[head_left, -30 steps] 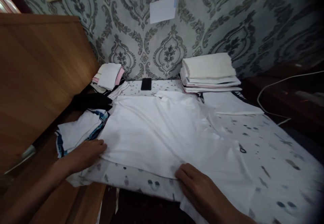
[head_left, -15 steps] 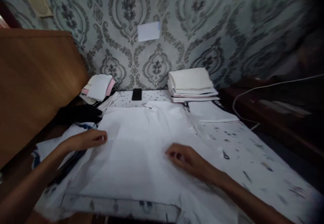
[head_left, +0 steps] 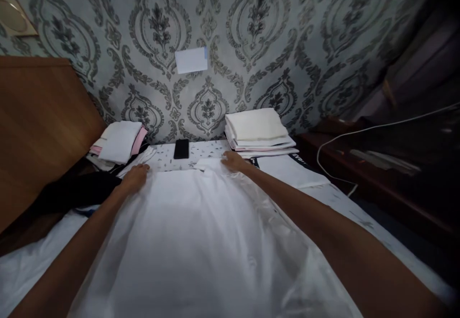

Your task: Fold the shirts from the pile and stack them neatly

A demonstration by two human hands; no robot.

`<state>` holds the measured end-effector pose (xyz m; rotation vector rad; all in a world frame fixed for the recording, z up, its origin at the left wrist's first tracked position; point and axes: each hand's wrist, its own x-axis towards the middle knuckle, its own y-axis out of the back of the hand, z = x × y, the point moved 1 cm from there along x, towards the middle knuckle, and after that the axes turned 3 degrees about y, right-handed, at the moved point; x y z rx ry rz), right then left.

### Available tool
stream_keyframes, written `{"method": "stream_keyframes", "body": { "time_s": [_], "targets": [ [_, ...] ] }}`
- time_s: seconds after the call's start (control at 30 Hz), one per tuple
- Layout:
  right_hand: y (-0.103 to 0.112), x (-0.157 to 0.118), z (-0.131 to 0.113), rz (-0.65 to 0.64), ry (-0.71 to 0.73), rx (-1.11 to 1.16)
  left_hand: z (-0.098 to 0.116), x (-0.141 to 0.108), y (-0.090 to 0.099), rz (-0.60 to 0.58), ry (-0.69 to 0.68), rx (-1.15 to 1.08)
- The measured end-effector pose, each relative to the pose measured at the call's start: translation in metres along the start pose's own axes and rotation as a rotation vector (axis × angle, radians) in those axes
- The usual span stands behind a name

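Observation:
A white garment (head_left: 187, 241), partly see-through along its sides, spreads across the middle of the view down to the bottom edge. Its exact kind is hard to make out; a small crumpled fold lies at its far edge. My left hand (head_left: 135, 178) is closed at the garment's far left corner, fingertips pinched on the cloth. At the far right part of that edge, my right hand (head_left: 233, 161) grips the cloth too, with its fingers curled. Both arms reach forward along the garment's two sides.
Folded cloths are stacked at the back right (head_left: 257, 125) and back left (head_left: 120, 141). A black phone (head_left: 181, 149) lies between them on the patterned sheet (head_left: 206, 149). A folded white piece with a dark band (head_left: 293, 170) sits right. A wooden panel (head_left: 39, 131) stands left; a white cable (head_left: 319, 153) hangs right.
Both hands have moved forward, from above the garment's middle to its far edge, and have closed on the cloth. The view has shifted slightly right and up.

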<state>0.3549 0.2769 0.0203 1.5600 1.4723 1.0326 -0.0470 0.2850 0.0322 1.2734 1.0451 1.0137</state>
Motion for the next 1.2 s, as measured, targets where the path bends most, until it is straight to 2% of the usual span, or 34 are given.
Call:
{"method": "stream_keyframes", "body": {
  "time_s": [0.1,0.23,0.37,0.47,0.53,0.63,0.7,0.77,0.83,0.9,0.93,0.97,1.03,1.13,1.2],
  "targets": [
    [-0.009,0.016,0.004,-0.029,-0.036,0.023,-0.017,0.012,0.005,-0.059,0.016,0.031],
    [-0.01,0.02,0.004,-0.026,-0.072,0.102,-0.024,0.016,0.014,-0.108,0.013,0.048],
    [-0.008,0.009,0.003,0.118,-0.098,0.212,-0.019,0.002,0.019,0.005,0.039,0.068],
    [-0.011,-0.003,0.006,0.267,-0.087,0.246,-0.011,-0.011,0.015,0.119,0.108,0.146],
    [-0.015,-0.009,0.01,0.316,-0.066,0.245,-0.004,-0.016,0.01,0.147,0.142,0.192],
    [-0.022,-0.016,0.01,0.331,-0.012,0.242,0.016,-0.022,0.004,0.175,0.16,0.205],
    [-0.027,-0.022,0.003,0.341,0.046,0.249,0.04,-0.029,0.0,0.191,0.111,0.147],
    [-0.033,-0.031,-0.009,0.333,0.161,0.253,0.072,-0.041,-0.009,0.163,-0.014,-0.004],
    [-0.04,-0.041,-0.021,0.265,0.357,0.226,0.104,-0.055,-0.02,0.113,-0.232,-0.169],
    [-0.049,-0.051,-0.029,0.151,0.539,0.161,0.123,-0.067,-0.03,0.107,-0.324,-0.224],
    [-0.052,-0.055,-0.03,0.098,0.586,0.124,0.125,-0.071,-0.034,0.095,-0.334,-0.237],
    [-0.055,-0.057,-0.03,0.063,0.593,0.094,0.122,-0.074,-0.036,0.075,-0.306,-0.238],
    [-0.055,-0.061,-0.027,0.034,0.552,0.053,0.1,-0.077,-0.037,0.014,-0.16,-0.211],
    [-0.046,-0.069,-0.021,0.03,0.495,0.028,0.043,-0.075,-0.036,0.004,0.134,-0.134],
    [-0.036,-0.075,-0.019,0.043,0.479,0.03,0.0,-0.064,-0.038,0.042,0.211,-0.108]
  ]
}}
